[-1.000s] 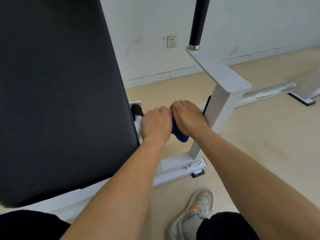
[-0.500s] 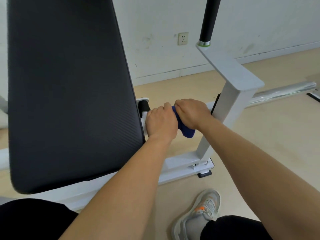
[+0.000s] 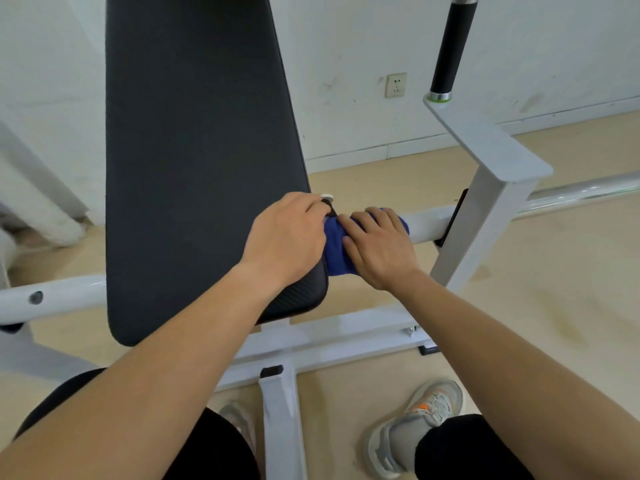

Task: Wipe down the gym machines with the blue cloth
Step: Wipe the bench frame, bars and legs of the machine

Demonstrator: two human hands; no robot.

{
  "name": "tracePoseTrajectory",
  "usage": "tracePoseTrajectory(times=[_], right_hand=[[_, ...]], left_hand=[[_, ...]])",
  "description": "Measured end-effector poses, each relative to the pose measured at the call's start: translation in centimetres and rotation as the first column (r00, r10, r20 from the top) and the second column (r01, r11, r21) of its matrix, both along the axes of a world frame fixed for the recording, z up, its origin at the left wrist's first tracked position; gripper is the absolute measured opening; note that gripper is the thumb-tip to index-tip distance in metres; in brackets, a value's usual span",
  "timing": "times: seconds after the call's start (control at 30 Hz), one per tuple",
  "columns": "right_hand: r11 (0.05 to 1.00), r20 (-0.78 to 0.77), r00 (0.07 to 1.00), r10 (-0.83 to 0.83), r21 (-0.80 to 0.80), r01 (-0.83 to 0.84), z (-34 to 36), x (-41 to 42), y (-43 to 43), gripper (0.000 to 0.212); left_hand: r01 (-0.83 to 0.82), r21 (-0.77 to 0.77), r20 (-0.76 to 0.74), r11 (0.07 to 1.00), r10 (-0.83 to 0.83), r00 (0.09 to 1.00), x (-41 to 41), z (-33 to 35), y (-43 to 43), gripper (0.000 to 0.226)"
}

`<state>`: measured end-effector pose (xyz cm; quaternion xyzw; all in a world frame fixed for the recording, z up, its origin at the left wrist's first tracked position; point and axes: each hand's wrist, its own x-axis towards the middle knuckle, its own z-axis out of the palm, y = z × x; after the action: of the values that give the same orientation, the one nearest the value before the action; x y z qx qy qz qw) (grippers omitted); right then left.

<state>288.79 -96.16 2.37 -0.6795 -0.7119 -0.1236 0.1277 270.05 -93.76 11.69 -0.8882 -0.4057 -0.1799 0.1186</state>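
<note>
The cloth (image 3: 335,245), blue and folded thick, is draped over a white bar (image 3: 426,223) of the gym machine, just right of the black pad (image 3: 207,150). The cloth's lower edge hangs below the bar, beside the pad's rounded corner.

The right hand (image 3: 379,249) lies flat on top of the cloth, palm down. Its fingers (image 3: 360,225) are spread and only gently bent to follow the bar's curve, so it presses rather than grips. Blue shows past the fingertips on the far side and under the wrist side.

The left hand (image 3: 287,237) sits at the cloth's left end, partly over the pad's edge. Its fingers are curled downward with the tips hidden. I cannot tell whether they pinch the cloth, hold the bar, or are simply clenched against it. The two hands are close together, almost touching over the cloth.

The bar runs right to a slanted white post (image 3: 485,223), which carries an angled arm ending in a black handle (image 3: 450,46). A chrome tube (image 3: 585,190) extends right behind the post. A socket (image 3: 396,84) is set in the scuffed white wall (image 3: 346,46). Low in the view, a grey shoe (image 3: 415,431) with an orange mark rests on the pale floor (image 3: 571,289), beside the machine's white base (image 3: 329,341).
</note>
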Motion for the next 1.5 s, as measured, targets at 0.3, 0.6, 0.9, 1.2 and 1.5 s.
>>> tracePoseTrajectory(times=[0.3,0.6,0.9,1.2,1.5], right_hand=[[0.973,0.057,0.990,-0.126,-0.188,0.134,2.3,-2.0,2.1,0.039],[0.988,0.079,0.990,-0.121,-0.088,0.128,0.9,-3.0,0.1,0.059],[0.985,-0.031,0.984,-0.175,0.002,0.175,-0.6,-0.4,-0.8,0.051],[0.974,-0.047,0.973,-0.225,-0.009,0.225,0.7,3.3,1.5,0.061],[0.966,-0.145,0.959,-0.242,0.054,0.252,-2.0,2.9,-2.4,0.047]], left_hand=[[-0.103,-0.136,0.100,0.985,0.117,0.988,-1.7,0.7,0.0,0.039],[-0.115,-0.125,0.183,0.986,0.137,0.974,-2.0,0.9,1.5,0.033],[-0.035,-0.113,0.189,0.993,0.056,0.980,-0.3,0.1,0.6,0.032],[0.082,-0.109,0.127,0.991,-0.068,0.990,4.2,-2.3,0.1,0.031],[0.058,-0.157,0.047,0.986,-0.051,0.998,5.6,-2.8,-0.5,0.031]])
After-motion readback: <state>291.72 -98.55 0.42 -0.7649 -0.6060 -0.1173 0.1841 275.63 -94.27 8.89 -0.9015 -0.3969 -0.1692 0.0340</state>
